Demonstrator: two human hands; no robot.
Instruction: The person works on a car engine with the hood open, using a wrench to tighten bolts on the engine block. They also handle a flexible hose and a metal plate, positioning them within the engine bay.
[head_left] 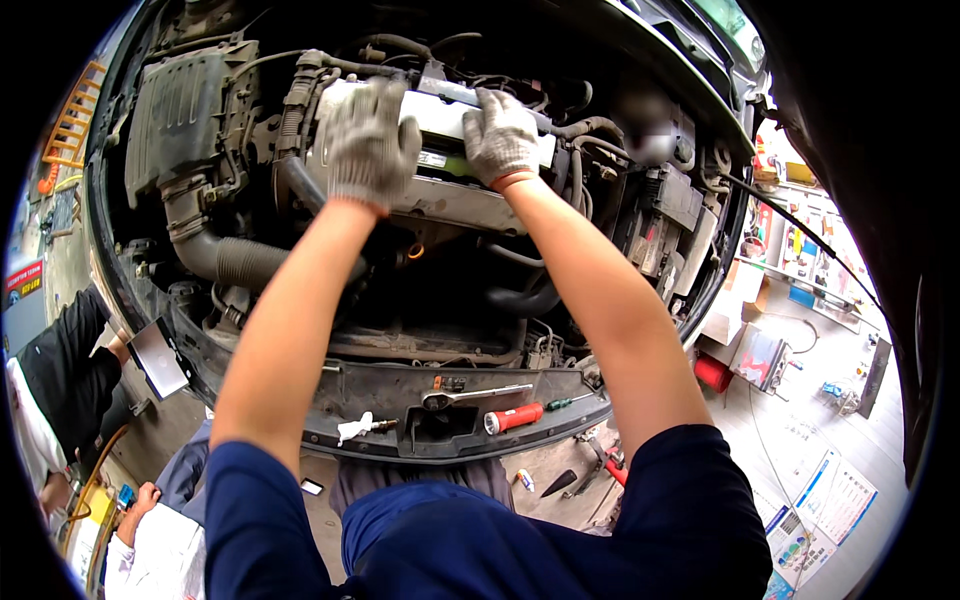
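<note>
I lean over an open car engine bay. Both hands wear grey knit gloves. My left hand (368,140) rests on the left end of the silver engine cover (440,195), fingers curled over its far edge. My right hand (502,135) grips the cover's far edge near the middle, beside a black hose (590,125). Whether either hand holds a tool is hidden by the gloves.
On the front crossmember (400,440) lie a ratchet wrench (470,395), a red flashlight (513,417), a green-handled screwdriver (565,402) and a white rag (355,428). The black air box (185,110) and intake hose (225,255) sit left. Other people crouch at lower left (60,380).
</note>
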